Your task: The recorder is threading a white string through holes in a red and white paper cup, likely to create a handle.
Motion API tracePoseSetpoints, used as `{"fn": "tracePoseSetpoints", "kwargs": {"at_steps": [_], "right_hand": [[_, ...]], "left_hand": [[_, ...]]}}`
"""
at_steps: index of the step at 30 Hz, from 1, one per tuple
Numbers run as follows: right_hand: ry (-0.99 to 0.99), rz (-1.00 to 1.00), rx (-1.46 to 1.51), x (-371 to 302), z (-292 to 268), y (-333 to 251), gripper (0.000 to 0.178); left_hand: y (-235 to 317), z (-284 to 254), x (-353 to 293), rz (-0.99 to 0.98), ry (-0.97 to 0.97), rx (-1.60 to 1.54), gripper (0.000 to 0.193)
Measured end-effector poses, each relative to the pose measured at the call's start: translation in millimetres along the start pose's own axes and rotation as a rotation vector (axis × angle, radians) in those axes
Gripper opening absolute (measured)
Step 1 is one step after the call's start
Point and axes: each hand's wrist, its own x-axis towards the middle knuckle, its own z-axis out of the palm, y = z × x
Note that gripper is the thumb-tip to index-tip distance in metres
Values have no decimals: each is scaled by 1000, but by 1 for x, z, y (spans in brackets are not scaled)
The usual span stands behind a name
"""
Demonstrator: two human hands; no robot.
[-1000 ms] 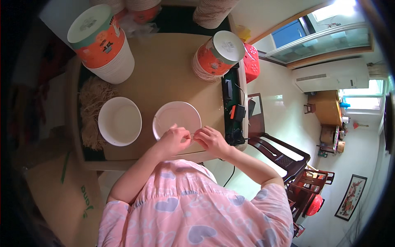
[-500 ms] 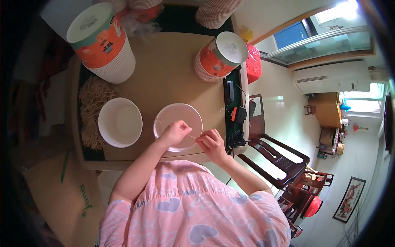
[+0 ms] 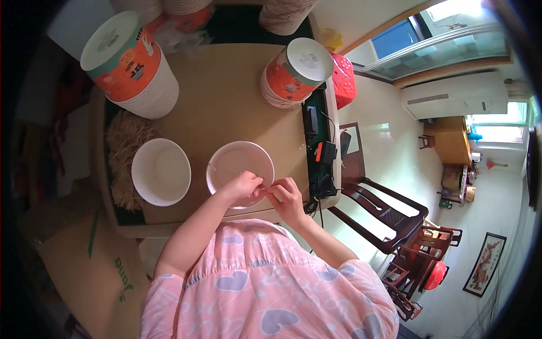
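Observation:
My left hand [image 3: 245, 185] and my right hand [image 3: 285, 199] meet over the near side of a white paper bucket [image 3: 230, 159] close to the table's front edge. The fingertips of both are pinched on a thin pale string [image 3: 262, 188], partly hidden by the fingers. Another thin strand seems to lie in this bucket, too faint to make out well. To its left stands a second white paper bucket [image 3: 162, 173], its mouth facing up. Beyond that, a loose bundle of beige strings [image 3: 125, 144] lies along the table's left side.
A tall stack of orange-and-white buckets [image 3: 135, 70] stands upside down at far left, a shorter stack [image 3: 296, 73] at far right. Black adapters and cables [image 3: 326, 152] line the right edge. A cardboard box [image 3: 93, 265] is at lower left, a dark wooden chair [image 3: 384, 217] at right.
My hands have come closer together, the left moving slightly right, so less of the string shows between them. The whole view has shifted a little.

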Motion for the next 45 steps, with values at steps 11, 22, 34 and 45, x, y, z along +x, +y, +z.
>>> {"fn": "tracePoseSetpoints", "kwargs": {"at_steps": [11, 22, 34, 45], "right_hand": [[-15, -25, 36, -7, 7, -4, 15], [112, 564, 600, -16, 19, 7, 10], [111, 234, 183, -18, 18, -17, 15], [138, 665, 633, -32, 27, 6, 8]], "left_hand": [[-5, -13, -2, -310, -350, -436, 13], [-9, -5, -14, -102, -234, -488, 8], [-13, -5, -15, -271, -242, -576, 16], [-12, -1, -18, -100, -243, -628, 12]]}}
